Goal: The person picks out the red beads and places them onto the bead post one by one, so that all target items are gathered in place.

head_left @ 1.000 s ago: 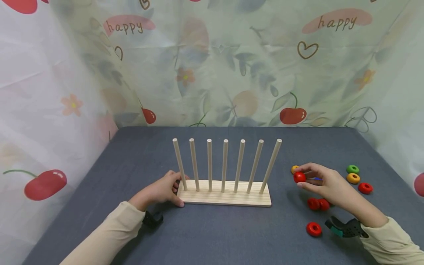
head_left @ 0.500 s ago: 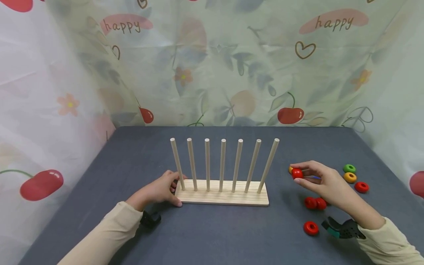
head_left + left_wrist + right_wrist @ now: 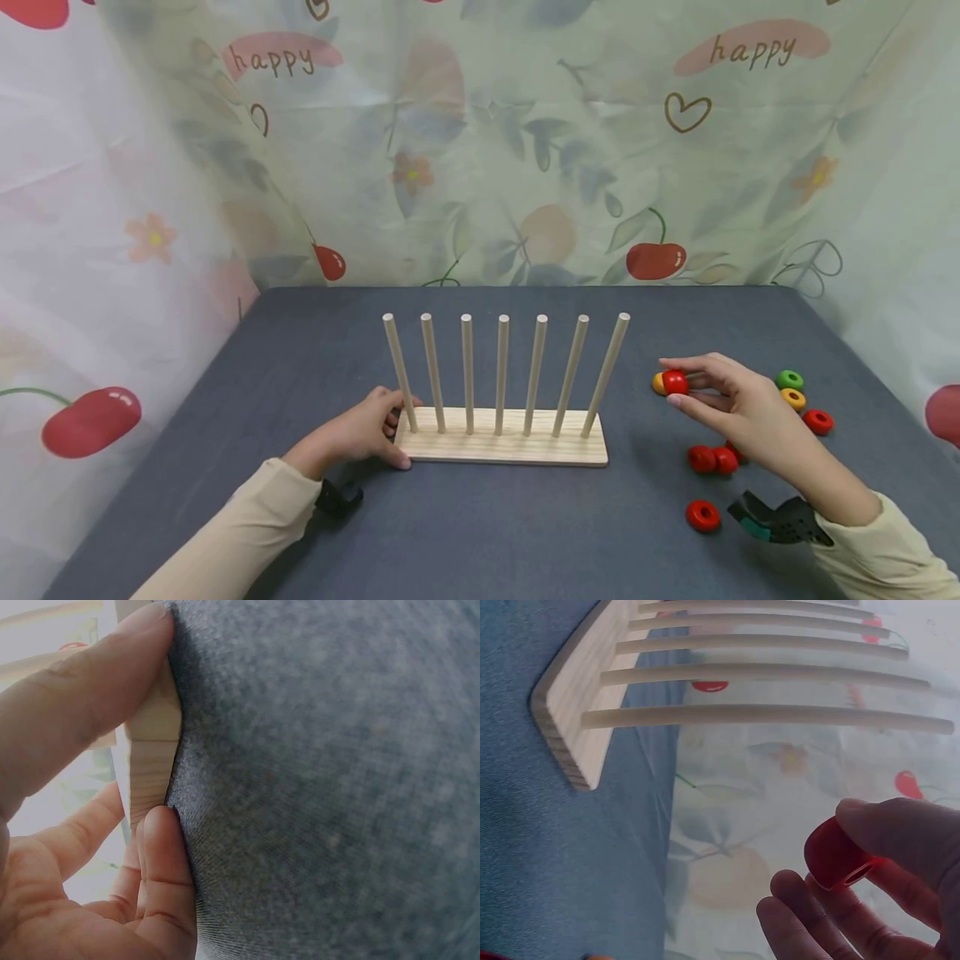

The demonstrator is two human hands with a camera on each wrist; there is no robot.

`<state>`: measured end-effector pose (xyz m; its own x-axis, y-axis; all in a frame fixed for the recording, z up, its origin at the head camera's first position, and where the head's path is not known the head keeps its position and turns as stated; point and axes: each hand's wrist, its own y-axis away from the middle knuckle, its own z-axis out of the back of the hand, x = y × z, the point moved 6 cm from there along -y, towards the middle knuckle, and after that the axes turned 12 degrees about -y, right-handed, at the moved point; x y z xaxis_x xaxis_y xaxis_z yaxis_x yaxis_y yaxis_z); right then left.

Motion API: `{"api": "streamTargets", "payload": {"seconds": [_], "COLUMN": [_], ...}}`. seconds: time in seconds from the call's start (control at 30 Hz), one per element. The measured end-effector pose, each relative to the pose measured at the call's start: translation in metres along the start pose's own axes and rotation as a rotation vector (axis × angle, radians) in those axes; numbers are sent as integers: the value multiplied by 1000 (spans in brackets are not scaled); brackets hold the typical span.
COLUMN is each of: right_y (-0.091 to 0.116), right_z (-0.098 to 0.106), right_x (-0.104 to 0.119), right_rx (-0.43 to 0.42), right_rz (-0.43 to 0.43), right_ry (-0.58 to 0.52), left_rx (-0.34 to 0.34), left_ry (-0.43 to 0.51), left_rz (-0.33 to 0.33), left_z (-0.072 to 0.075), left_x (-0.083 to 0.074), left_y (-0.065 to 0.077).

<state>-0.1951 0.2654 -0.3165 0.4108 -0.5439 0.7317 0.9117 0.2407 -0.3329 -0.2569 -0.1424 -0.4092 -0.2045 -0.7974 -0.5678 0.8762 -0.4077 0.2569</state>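
My right hand [image 3: 738, 400] pinches a red ring bead [image 3: 676, 382] between thumb and fingertips, off to the right of the peg rack. In the right wrist view, the same red bead [image 3: 838, 856] is tilted, with its hole partly showing. The wooden peg rack [image 3: 498, 448] stands upright mid-table, its row of several pegs bare. At its left end, my left hand [image 3: 363, 433] grips the base, thumb on the front edge and fingers behind. The left wrist view shows the thumb [image 3: 90, 697] on the wooden base [image 3: 154, 765].
A yellow ring [image 3: 657, 383] shows just behind the held bead. Right of the hand lie a green ring [image 3: 790, 381], another yellow ring [image 3: 792, 399] and a red ring [image 3: 818, 422]. Several red rings [image 3: 702, 459] lie nearer, one red ring [image 3: 702, 516] closest to me.
My right hand has lifted slightly with the red bead, away from me. My left hand keeps its grip on the rack. The whole head view has shifted a little.
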Motion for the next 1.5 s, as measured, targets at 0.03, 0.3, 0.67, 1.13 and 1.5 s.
{"api": "streamTargets", "payload": {"seconds": [0.03, 0.3, 0.67, 1.13, 1.5], "right_y": [0, -2, 1, 3, -1], "right_z": [1, 3, 7, 20, 27], "right_x": [1, 6, 22, 40, 56], "right_rx": [-2, -7, -37, -102, -155], "right_rz": [-7, -24, -4, -5, 11], "right_ry": [-3, -52, -110, -138, -212], "left_rx": [-1, -3, 5, 11, 12], "left_ry": [-1, -9, -28, 2, 3], "left_rz": [1, 13, 12, -14, -42], "left_z": [0, 0, -1, 0, -1], "left_x": [0, 1, 1, -1, 0], "left_y": [0, 0, 0, 0, 0]}}
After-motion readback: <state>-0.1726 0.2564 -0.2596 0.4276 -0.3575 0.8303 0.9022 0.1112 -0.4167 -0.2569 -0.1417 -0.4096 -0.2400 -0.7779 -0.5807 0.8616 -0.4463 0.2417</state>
